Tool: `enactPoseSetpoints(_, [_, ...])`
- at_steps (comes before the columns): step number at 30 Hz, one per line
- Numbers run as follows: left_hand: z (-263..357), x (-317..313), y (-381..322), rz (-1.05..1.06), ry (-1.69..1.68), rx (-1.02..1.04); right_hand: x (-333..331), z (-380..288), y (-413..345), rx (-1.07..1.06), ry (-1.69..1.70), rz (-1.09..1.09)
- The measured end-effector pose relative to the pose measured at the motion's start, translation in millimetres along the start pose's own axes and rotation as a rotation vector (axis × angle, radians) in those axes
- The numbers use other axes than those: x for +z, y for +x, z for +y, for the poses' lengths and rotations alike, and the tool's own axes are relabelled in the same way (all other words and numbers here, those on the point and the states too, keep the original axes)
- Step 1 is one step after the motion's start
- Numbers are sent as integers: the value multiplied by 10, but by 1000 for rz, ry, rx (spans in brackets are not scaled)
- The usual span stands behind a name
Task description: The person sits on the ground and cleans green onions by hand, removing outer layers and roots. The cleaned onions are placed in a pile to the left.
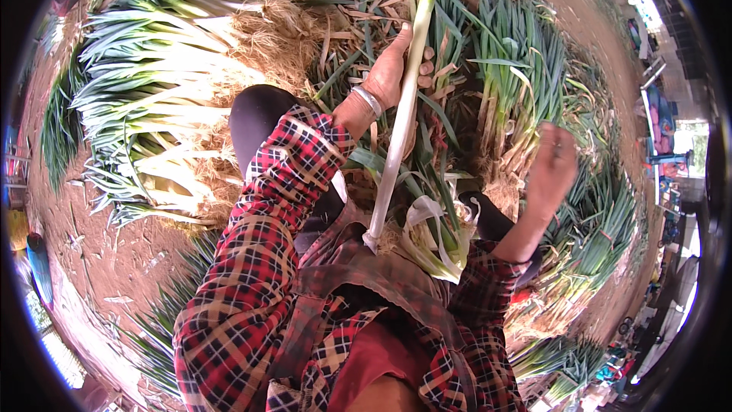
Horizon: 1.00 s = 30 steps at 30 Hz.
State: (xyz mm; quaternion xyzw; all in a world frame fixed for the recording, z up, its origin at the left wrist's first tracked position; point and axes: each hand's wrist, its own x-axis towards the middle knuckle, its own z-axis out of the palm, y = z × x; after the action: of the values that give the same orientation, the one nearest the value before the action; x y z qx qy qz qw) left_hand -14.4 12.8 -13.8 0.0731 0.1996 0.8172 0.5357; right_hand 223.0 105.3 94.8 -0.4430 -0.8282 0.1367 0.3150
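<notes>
My left hand (394, 71) grips a long green onion (400, 126) around its pale stalk, with a silvery bracelet on the wrist. The stalk slants across my front, its green leaves running out at the top. Its root end, with fine roots, lies over my lap. Stripped whitish and green outer leaves (437, 232) rest on the lap just right of that end. To the right, my blurred right hand (552, 160) hovers with curled fingers near a pile of unpeeled green onions (514, 80); whether it holds anything is unclear.
At left lies a big heap of white-stalked green onions (166, 77), roots (269, 40) towards me. Dry leaf scraps (337, 34) litter the ground ahead. Tied bundles (595, 246) lie at right, more onion leaves (160, 320) at lower left. Bare soil (154, 263) shows beyond my left arm.
</notes>
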Motion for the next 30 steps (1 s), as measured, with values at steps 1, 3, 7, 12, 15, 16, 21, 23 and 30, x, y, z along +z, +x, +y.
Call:
enactPoseSetpoints(1, [-25,-19,12,-34,-21,5,100,-25,-55,69,-109,-159])
enactPoseSetpoints(3, [-36,-104,99,-87,-23,42,373,-22,-355,162,89,-510])
enactPoseSetpoints(7, [26,-115,212,-56,-7,156,849,-160,-1379,101,379,-770])
enactPoseSetpoints(12, [312,23,164,178,150,353,782,-331,-1432,-29,330,-529])
enactPoseSetpoints(15, [457,-10,118,92,22,399,759,-279,-1319,-115,426,-367])
enactPoseSetpoints(16, [478,-47,115,44,30,430,774,-264,-1308,-151,416,-330])
enactPoseSetpoints(21, [515,-21,63,94,102,498,800,-241,-1253,-185,371,-364])
enactPoseSetpoints(23, [544,0,34,134,165,511,820,-244,-1231,-155,400,-394])
enactPoseSetpoints(30, [552,-245,105,-72,-229,299,810,-301,-1232,30,516,-576])
